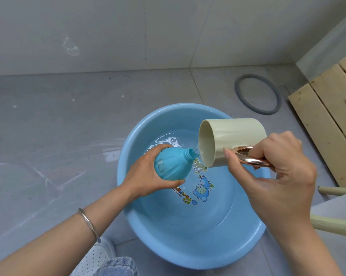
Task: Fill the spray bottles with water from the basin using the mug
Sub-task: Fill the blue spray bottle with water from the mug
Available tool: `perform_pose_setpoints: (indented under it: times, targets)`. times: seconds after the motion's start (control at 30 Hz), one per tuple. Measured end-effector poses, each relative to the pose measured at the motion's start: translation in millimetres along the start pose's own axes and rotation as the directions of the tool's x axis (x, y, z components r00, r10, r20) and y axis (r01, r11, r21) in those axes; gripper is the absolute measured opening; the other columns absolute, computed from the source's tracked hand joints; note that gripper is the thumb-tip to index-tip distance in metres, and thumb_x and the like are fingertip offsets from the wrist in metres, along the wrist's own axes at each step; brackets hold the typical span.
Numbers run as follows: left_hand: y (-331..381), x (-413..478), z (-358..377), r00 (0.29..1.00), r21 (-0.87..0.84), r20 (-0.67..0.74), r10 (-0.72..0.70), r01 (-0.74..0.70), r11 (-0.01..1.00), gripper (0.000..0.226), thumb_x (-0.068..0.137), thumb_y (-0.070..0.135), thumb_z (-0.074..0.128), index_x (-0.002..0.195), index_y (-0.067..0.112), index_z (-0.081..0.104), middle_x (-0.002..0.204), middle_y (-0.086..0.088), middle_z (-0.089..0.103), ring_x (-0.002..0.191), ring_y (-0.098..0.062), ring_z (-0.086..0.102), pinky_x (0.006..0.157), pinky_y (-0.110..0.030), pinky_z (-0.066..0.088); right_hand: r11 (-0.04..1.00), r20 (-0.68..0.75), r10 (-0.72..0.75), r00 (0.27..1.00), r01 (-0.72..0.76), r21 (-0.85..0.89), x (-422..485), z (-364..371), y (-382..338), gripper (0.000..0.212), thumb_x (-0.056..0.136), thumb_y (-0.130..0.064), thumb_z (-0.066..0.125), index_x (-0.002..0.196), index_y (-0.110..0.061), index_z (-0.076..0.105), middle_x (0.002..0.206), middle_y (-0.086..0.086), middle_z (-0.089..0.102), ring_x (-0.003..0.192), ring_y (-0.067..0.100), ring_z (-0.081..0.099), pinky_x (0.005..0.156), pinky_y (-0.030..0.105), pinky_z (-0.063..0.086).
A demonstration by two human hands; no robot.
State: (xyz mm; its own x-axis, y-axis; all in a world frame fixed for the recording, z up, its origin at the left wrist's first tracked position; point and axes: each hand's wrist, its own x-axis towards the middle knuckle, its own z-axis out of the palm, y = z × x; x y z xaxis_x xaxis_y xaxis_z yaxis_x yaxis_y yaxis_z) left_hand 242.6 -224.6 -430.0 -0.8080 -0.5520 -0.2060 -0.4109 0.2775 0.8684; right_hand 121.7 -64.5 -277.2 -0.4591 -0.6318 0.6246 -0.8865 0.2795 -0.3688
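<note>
- Blue plastic filled the middle of the frame: the basin (140, 226) sat on the grey floor tiles (48, 120), holding shallow water over a cartoon print.
- Our left hand (146, 180) was wrapped around the body of the turquoise spray bottle (173, 164), fingers curled over its far side and thumb pressed under it. We held it tilted over the water, its open threaded neck pointing toward the right of the frame, with no spray head on it.
- Our right hand (277, 172) was closed on the rose-gold handle (251, 158) of the cream mug (231, 140), thumb pressed on top, the grip tight. The mug lay tipped almost on its side, its lower lip just beside the bottle neck.
- A thin run of water seemed to pass from lip to neck, though we could not tell how much was entering the bottle.
- We judged the pour to be under way; how full the bottle was could not be seen through its opaque wall.
- The likely trouble was the mismatch of a wide lip and a narrow neck: tipping further would send water past the opening and down the bottle, wetting our left hand's hold.
- Both stayed over the basin, so spill would fall back in; drifting toward the rim would wet the floor.
</note>
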Motion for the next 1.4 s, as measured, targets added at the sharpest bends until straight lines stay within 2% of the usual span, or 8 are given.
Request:
perform_pose_setpoints:
  times: [0.6, 0.77, 0.83, 0.9, 1.03, 1.2, 1.27, 1.4]
  targets:
    - [-1, 0, 1, 1.0, -0.005, -0.012, -0.001, 0.001, 1.0, 0.085, 0.043, 0.068, 0.079, 0.12, 0.049, 0.049, 0.115, 0.028, 0.059, 0.106, 0.0, 0.058, 0.092, -0.035, 0.051, 0.971, 0.006, -0.226, 0.974, 0.226, -0.076, 1, 3, -4, 0.038, 0.082, -0.017, 0.072, 0.053, -0.01, 0.048, 0.063, -0.007, 0.03, 0.07, 0.011, 0.022, 0.071, 0.025, 0.025]
    - [-1, 0, 1, 1.0, -0.03, -0.006, -0.012, 0.012, 0.999, 0.083, 0.044, 0.066, 0.08, 0.119, 0.05, 0.049, 0.112, 0.025, 0.06, 0.103, -0.001, 0.059, 0.09, -0.034, 0.052, 0.989, -0.052, 0.124, 0.991, -0.12, 0.084, -6, 8, 7, 0.037, 0.08, -0.024, 0.07, 0.056, -0.014, 0.043, 0.058, -0.011, 0.035, 0.063, 0.011, 0.029, 0.064, 0.018, 0.027]
    - [-1, -1, 0, 1.0, -0.05, -0.004, -0.014, 0.014, 0.999, 0.084, 0.045, 0.065, 0.082, 0.121, 0.049, 0.049, 0.111, 0.024, 0.061, 0.102, -0.001, 0.06, 0.09, -0.034, 0.053, 0.848, -0.07, 0.463, 0.884, -0.418, 0.327, -12, 10, 14, 0.04, 0.08, -0.025, 0.071, 0.058, -0.02, 0.039, 0.054, -0.013, 0.038, 0.057, 0.004, 0.035, 0.058, 0.013, 0.029]
    - [1, -1, -1, 1.0, -0.086, -0.004, -0.011, 0.011, 0.996, 0.084, 0.045, 0.063, 0.084, 0.12, 0.048, 0.05, 0.112, 0.022, 0.062, 0.103, -0.002, 0.061, 0.091, -0.035, 0.053, 0.567, -0.037, 0.747, 0.664, -0.606, 0.557, -19, 10, 21, 0.042, 0.083, -0.023, 0.071, 0.058, -0.019, 0.036, 0.049, -0.014, 0.036, 0.051, 0.001, 0.033, 0.055, 0.012, 0.029]
    - [16, -6, -8, 0.999, -0.195, -0.049, -0.012, 0.002, 0.981, 0.077, 0.045, 0.059, 0.086, 0.114, 0.051, 0.052, 0.111, 0.025, 0.064, 0.103, -0.002, 0.062, 0.09, -0.031, 0.054, 0.131, 0.21, 0.883, 0.421, -0.649, 0.749, -35, -5, 29, 0.044, 0.063, -0.053, 0.076, 0.053, -0.025, 0.043, 0.058, -0.006, 0.034, 0.062, 0.012, 0.03, 0.071, 0.027, 0.026]
    - [71, -9, -33, 0.997, -0.287, -0.056, 0.055, -0.069, 0.955, 0.076, 0.042, 0.054, 0.086, 0.111, 0.049, 0.055, 0.106, 0.029, 0.064, 0.098, 0.003, 0.063, 0.076, -0.01, 0.05, -0.025, 0.38, 0.83, 0.409, -0.653, 0.757, -35, -47, 8, 0.05, 0.068, -0.056, 0.074, 0.059, -0.015, 0.048, 0.067, 0.004, 0.038, 0.073, 0.02, 0.038, 0.076, 0.034, 0.03]
    - [107, -12, -45, 0.993, -0.318, -0.064, 0.097, -0.112, 0.942, 0.077, 0.042, 0.052, 0.086, 0.113, 0.043, 0.057, 0.104, 0.029, 0.064, 0.096, 0.005, 0.063, 0.073, -0.008, 0.049, -0.001, 0.336, 0.84, 0.425, -0.619, 0.785, -25, -73, -7, 0.039, 0.081, -0.042, 0.064, 0.063, -0.012, 0.049, 0.061, 0.0, 0.043, 0.064, 0.014, 0.045, 0.073, 0.026, 0.035]
    - [171, -20, -65, 0.983, -0.348, -0.08, 0.165, -0.183, 0.919, 0.077, 0.043, 0.053, 0.086, 0.114, 0.04, 0.058, 0.103, 0.021, 0.068, 0.094, 0.0, 0.066, 0.075, -0.016, 0.052, 0.05, 0.283, 0.82, 0.497, -0.556, 0.83, 1, -123, -36, 0.035, 0.067, -0.048, 0.068, 0.06, -0.014, 0.063, 0.059, -0.001, 0.054, 0.061, 0.01, 0.051, 0.075, 0.027, 0.04]
